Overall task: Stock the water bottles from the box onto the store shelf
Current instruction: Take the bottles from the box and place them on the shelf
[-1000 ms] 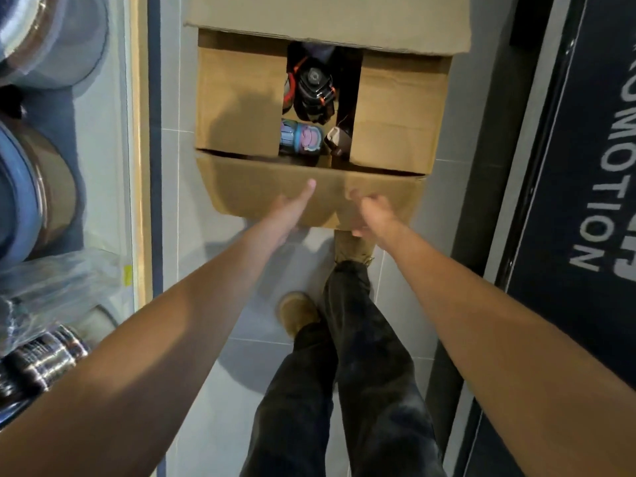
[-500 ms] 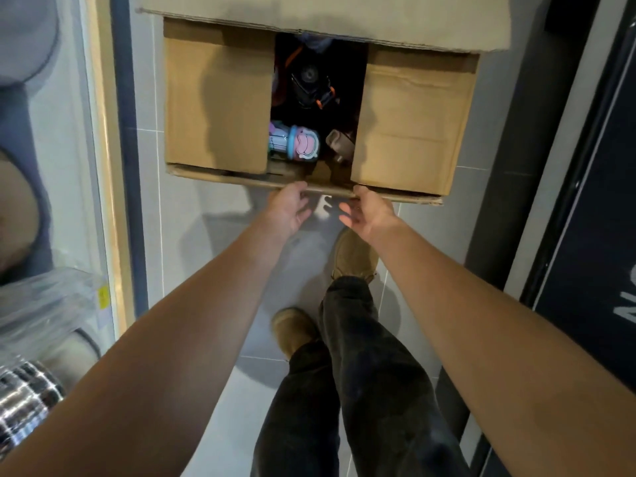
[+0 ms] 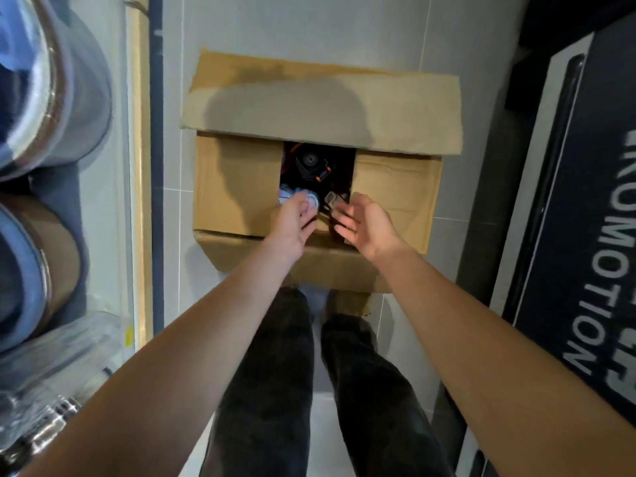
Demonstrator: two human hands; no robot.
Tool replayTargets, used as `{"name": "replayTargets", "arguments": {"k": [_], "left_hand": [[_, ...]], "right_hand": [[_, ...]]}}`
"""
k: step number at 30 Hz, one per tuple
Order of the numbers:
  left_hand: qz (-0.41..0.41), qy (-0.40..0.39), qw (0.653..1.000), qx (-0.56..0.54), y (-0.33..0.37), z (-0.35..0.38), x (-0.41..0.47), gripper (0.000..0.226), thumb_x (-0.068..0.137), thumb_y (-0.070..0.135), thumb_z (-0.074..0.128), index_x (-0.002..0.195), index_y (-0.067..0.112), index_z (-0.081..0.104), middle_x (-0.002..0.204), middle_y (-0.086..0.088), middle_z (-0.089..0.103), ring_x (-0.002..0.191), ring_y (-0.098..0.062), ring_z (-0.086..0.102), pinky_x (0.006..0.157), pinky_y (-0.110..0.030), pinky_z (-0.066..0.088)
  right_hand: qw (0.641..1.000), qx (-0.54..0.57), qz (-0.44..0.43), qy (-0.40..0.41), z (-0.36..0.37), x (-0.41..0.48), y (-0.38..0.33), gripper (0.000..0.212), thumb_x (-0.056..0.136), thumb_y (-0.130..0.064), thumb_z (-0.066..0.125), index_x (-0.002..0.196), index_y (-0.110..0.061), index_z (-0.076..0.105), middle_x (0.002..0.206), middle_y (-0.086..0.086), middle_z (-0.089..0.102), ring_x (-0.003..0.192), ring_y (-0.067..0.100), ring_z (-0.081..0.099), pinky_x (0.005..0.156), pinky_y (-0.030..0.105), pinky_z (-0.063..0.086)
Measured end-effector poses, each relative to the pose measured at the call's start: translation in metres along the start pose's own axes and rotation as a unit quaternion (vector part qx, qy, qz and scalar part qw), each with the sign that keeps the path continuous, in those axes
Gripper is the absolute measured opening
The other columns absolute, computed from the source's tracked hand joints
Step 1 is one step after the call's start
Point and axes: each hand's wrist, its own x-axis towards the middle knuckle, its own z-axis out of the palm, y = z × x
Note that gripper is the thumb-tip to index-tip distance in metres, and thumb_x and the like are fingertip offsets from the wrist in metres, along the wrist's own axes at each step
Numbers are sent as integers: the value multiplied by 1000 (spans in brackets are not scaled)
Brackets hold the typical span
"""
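A: Reaching in now, both hands are over the gap in the box (image 3: 237,187), where half a second ago they were down at its near flap (image 3: 330,270), pulling it toward the feet.

B: So the box is positioned and the picking starts. Left to right, what have we got?

A: Shelf (image 3: 141,166) on the left with steel pots (image 3: 51,98), none of our bottles on it that I can see. Then the left hand (image 3: 292,225), fingers curled down onto the pale blue bottle (image 3: 287,196), touching its top but not yet wrapped around it.

B: And the right hand (image 3: 364,225)?

A: Spread, palm facing inward, empty, beside a small grey cap (image 3: 331,198). Behind sits a black bottle (image 3: 309,165) with orange trim.

B: The side flaps cover most of the opening. I'd judge the blue one comes out first, but that narrow gap could snag a wrist.

A: Nothing stocked yet; early days.
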Motion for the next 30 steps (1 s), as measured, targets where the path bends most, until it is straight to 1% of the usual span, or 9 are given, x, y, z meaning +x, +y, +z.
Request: {"name": "replayTargets", "arguments": {"k": [3, 6, 11, 14, 16, 18, 22, 26, 30], "left_hand": [[2, -37, 999, -38, 36, 17, 7, 46, 98, 22, 47, 141, 8, 38, 150, -11, 36, 138, -24, 36, 114, -37, 29], [1, -52, 998, -33, 70, 34, 10, 44, 97, 20, 41, 139, 8, 42, 146, -8, 43, 138, -22, 35, 114, -35, 22], [80, -65, 994, -43, 109, 43, -11, 7, 82, 9, 48, 80, 15, 50, 93, 1, 65, 104, -13, 61, 96, -31, 40], [168, -78, 982, 45, 138, 60, -21, 33, 90, 2, 44, 120, 12, 50, 108, 2, 67, 99, -12, 59, 92, -29, 43], [220, -64, 963, 142, 152, 70, -20, 56, 92, 4, 46, 145, 8, 28, 136, -6, 52, 115, -15, 52, 94, -18, 40], [288, -47, 908, 300, 167, 78, -6, 66, 92, 7, 49, 149, 7, 17, 148, -7, 38, 131, -16, 41, 102, -16, 34], [388, -32, 699, 600, 191, 82, 36, 77, 89, 14, 53, 152, 10, 8, 160, -8, 9, 147, -25, 7, 120, -34, 10], [349, -37, 570, 743, 205, 97, 80, 82, 88, 21, 56, 152, 16, 5, 160, -5, -11, 147, -27, -10, 119, -42, 4], [360, -33, 490, 793, 192, 98, 127, 69, 90, 27, 55, 149, 12, 22, 158, -12, 15, 146, -29, 14, 117, -41, 16]], "right_hand": [[996, 79, -34, 3, 17, 10, -30, 40, 100, -23, 41, 135, -6, 45, 138, 5, 50, 121, 22, 53, 95, 35, 46], [991, 116, -65, -1, 31, 5, -61, 19, 98, -15, 37, 99, -11, 56, 107, 2, 57, 92, 11, 57, 75, 25, 47], [985, 123, -120, 31, 51, -20, -98, 15, 93, -20, 37, 95, -15, 51, 105, 1, 61, 87, 12, 58, 71, 25, 43], [975, 32, -209, 64, 71, -31, -131, 34, 87, -18, 48, 121, -18, 46, 104, 2, 63, 85, 13, 60, 73, 27, 44], [950, -114, -277, 86, 80, -28, -145, 54, 88, -13, 51, 141, -14, 38, 127, 7, 57, 113, 19, 55, 96, 31, 42], [879, -334, -324, 105, 83, -12, -159, 61, 89, -10, 51, 147, -7, 30, 150, 12, 36, 140, 25, 30, 113, 32, 24], [692, -649, -296, 108, 80, 34, -176, 76, 88, -20, 52, 152, -14, 14, 161, 10, 1, 147, 29, -2, 119, 36, 7], [647, -693, -295, 116, 85, 74, -186, 73, 86, -26, 57, 148, -9, 24, 159, 15, 10, 145, 33, 10, 120, 38, 14], [615, -707, -325, 129, 82, 101, -177, 53, 81, -24, 59, 130, -8, 48, 142, 12, 38, 132, 31, 34, 112, 38, 27]]}}
